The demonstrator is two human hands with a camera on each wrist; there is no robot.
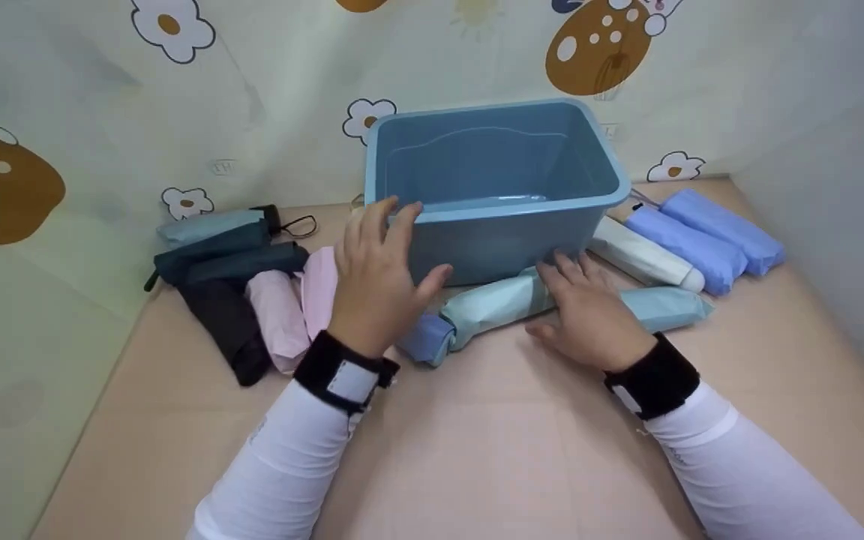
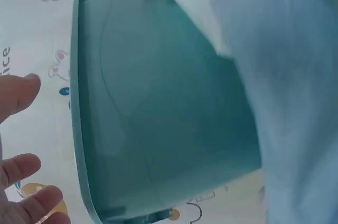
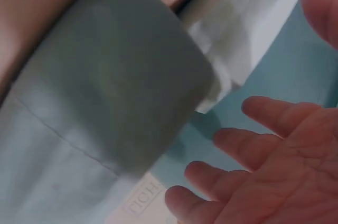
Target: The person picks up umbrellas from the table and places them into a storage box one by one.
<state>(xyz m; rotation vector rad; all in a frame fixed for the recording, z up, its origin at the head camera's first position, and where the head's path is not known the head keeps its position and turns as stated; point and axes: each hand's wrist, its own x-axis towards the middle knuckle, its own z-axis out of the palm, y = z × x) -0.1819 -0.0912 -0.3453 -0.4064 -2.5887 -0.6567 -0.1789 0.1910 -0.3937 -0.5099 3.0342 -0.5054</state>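
Note:
In the head view, a blue plastic bin (image 1: pixel 507 232) stands upright at the back of the table. My left hand (image 1: pixel 376 281) is raised at its front left rim, fingers extended, holding nothing; the left wrist view shows its fingers (image 2: pixel 37 203) spread beside the bin. My right hand (image 1: pixel 589 315) lies over pale teal folded umbrellas (image 1: pixel 503 304) in front of the bin, its fingers straight toward the bin's base. In the right wrist view those fingers (image 3: pixel 248 147) are spread, with pale fabric (image 3: pixel 105 86) large alongside. The right hand hides part of the teal umbrellas.
To the left lie dark green umbrellas (image 1: pixel 214 259), a black one (image 1: pixel 226 322) and pink ones (image 1: pixel 278 315). A white umbrella (image 1: pixel 646 255) and two periwinkle-blue umbrellas (image 1: pixel 691 244) lie right of the bin. A blue end (image 1: pixel 424 339) shows below the left hand. Patterned cloth (image 1: pixel 274 97) hangs behind.

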